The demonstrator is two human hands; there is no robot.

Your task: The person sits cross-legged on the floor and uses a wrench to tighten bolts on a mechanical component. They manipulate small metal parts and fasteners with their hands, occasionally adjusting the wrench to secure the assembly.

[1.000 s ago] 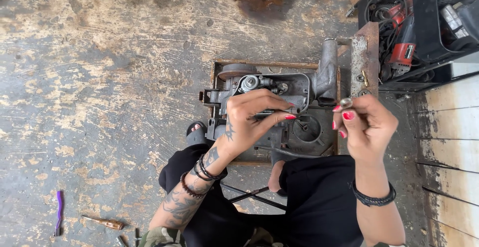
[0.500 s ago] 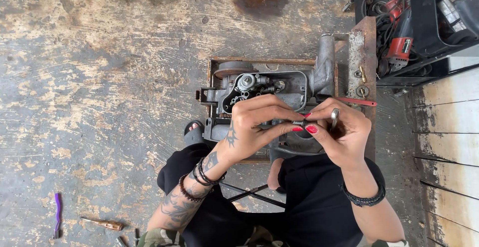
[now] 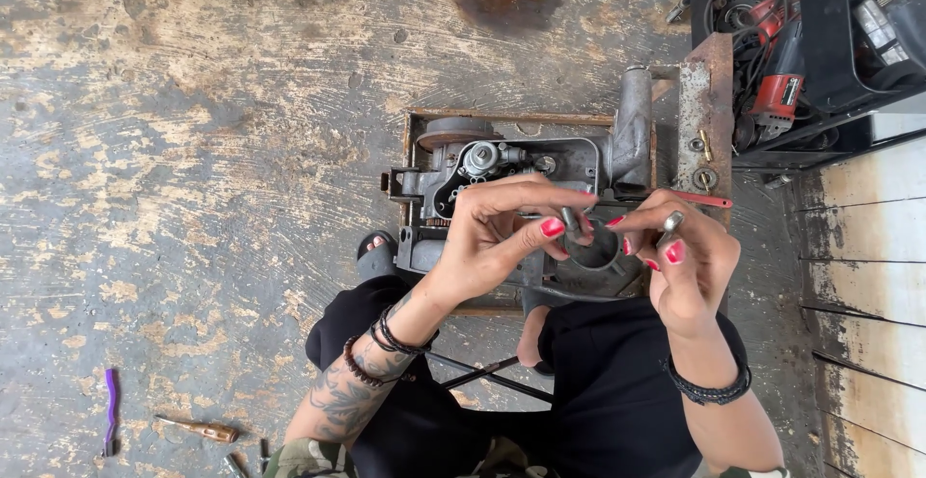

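Currently, frame centre | left hand (image 3: 502, 237) pinches a small dark metal pin (image 3: 570, 219), perhaps a bolt | right hand (image 3: 680, 256) grips a short silver metal piece (image 3: 671, 222) | both over the opened grey metal machine housing (image 3: 540, 164) on the concrete floor (image 3: 193, 198) | casing open, parts still out.

Loads of open concrete floor (image 3: 193, 150) left of the grey metal engine block (image 3: 521, 179). Right side's cramped: rusty steel plate (image 3: 706, 102) touching it, black crate of red power tools (image 3: 772, 63) just beyond.
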